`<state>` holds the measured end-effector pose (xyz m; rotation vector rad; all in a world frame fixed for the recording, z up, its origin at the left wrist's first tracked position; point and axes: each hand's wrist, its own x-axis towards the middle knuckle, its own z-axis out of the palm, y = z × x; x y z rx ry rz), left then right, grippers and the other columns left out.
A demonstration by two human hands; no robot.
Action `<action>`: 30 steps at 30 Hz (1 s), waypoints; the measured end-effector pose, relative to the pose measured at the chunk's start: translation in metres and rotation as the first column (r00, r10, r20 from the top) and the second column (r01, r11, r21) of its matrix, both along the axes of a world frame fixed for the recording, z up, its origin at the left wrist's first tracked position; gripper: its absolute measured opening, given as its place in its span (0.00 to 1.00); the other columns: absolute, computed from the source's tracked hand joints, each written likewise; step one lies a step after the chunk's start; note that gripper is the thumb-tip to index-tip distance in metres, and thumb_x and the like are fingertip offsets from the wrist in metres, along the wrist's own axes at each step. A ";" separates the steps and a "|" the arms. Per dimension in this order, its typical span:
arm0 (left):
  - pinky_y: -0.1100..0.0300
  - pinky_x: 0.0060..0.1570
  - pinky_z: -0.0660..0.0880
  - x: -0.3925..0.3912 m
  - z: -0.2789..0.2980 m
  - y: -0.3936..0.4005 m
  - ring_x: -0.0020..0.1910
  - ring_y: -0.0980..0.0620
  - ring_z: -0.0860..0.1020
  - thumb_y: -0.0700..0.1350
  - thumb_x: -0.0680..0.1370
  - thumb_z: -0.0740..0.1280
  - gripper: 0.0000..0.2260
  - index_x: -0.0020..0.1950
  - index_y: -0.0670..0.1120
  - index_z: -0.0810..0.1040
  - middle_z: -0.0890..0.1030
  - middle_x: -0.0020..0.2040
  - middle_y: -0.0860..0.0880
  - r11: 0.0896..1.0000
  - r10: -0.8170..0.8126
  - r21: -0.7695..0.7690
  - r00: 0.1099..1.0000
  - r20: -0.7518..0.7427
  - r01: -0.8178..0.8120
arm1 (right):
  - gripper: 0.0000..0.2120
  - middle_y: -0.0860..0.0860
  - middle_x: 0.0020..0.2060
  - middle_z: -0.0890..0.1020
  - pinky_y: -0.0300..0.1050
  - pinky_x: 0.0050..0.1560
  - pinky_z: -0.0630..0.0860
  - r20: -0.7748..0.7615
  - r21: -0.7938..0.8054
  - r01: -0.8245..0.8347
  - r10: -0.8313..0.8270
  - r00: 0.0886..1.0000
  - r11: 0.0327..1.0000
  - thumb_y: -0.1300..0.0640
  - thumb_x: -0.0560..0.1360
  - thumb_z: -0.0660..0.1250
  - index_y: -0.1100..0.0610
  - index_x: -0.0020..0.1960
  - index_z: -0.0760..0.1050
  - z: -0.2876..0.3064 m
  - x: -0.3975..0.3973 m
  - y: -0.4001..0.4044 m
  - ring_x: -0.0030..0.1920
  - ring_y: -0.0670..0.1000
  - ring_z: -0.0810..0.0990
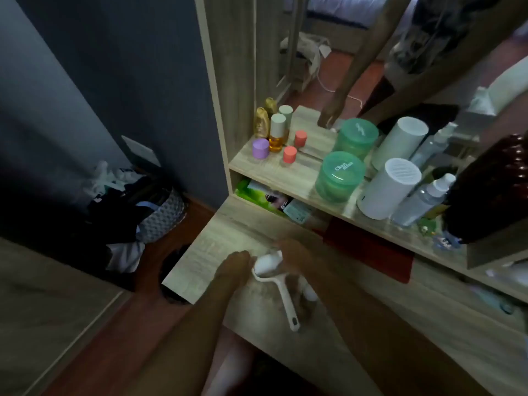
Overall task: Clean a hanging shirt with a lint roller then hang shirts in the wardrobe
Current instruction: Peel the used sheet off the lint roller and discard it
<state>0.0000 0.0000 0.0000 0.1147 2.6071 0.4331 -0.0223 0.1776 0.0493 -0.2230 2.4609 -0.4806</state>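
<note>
A white lint roller (268,265) lies over the wooden dressing table (217,238), its roll pointing away and its long handle (288,307) slanting toward me. My left hand (235,267) reaches in from the lower left, and its straight fingertips touch the left end of the roll. My right hand (298,261) comes from the lower right and curls over the right side of the roll. A small white piece (310,294) shows under that palm. The picture is blurred here. No shirt is in view.
The shelf (297,178) below a mirror (343,67) carries small bottles (275,132), two green tubs (340,175), a white cylinder (388,190) and spray bottles (425,195). A dark red book (368,247) lies under it. A grey laundry basket (160,215) of clothes stands by the blue wall.
</note>
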 end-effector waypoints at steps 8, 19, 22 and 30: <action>0.48 0.55 0.77 -0.009 0.055 0.000 0.56 0.42 0.78 0.55 0.80 0.57 0.16 0.63 0.49 0.73 0.78 0.58 0.43 0.709 0.438 0.569 0.892 0.107 -0.416 | 0.30 0.59 0.68 0.72 0.45 0.64 0.65 -0.071 -0.092 -0.047 0.040 0.997 0.995 0.48 0.76 0.67 0.61 0.72 0.65 0.032 -0.016 0.001 0.67 0.57 0.71; 0.60 0.34 0.80 -0.048 0.165 -0.015 0.35 0.52 0.82 0.45 0.82 0.59 0.14 0.56 0.35 0.78 0.81 0.42 0.40 0.635 0.225 0.699 0.944 0.241 -0.329 | 0.28 0.51 0.55 0.77 0.47 0.53 0.74 -0.207 -0.385 0.098 -0.189 0.960 0.918 0.47 0.69 0.73 0.49 0.64 0.65 0.099 -0.009 -0.006 0.56 0.54 0.78; 0.53 0.41 0.82 -0.047 0.178 -0.015 0.37 0.49 0.82 0.47 0.81 0.61 0.18 0.53 0.30 0.77 0.81 0.40 0.39 0.638 0.222 0.692 0.941 0.256 -0.339 | 0.32 0.50 0.60 0.77 0.43 0.57 0.70 -0.289 -0.387 0.058 -0.181 0.940 0.920 0.43 0.70 0.71 0.49 0.71 0.65 0.119 -0.003 -0.013 0.60 0.53 0.76; 0.54 0.42 0.83 -0.044 0.201 -0.018 0.38 0.45 0.83 0.44 0.79 0.64 0.17 0.51 0.28 0.78 0.82 0.43 0.33 0.620 0.207 0.700 0.935 0.289 -0.354 | 0.32 0.48 0.57 0.82 0.50 0.57 0.77 -0.493 -0.217 -0.113 -0.009 0.870 0.970 0.28 0.69 0.55 0.35 0.72 0.60 0.127 -0.001 -0.014 0.55 0.51 0.81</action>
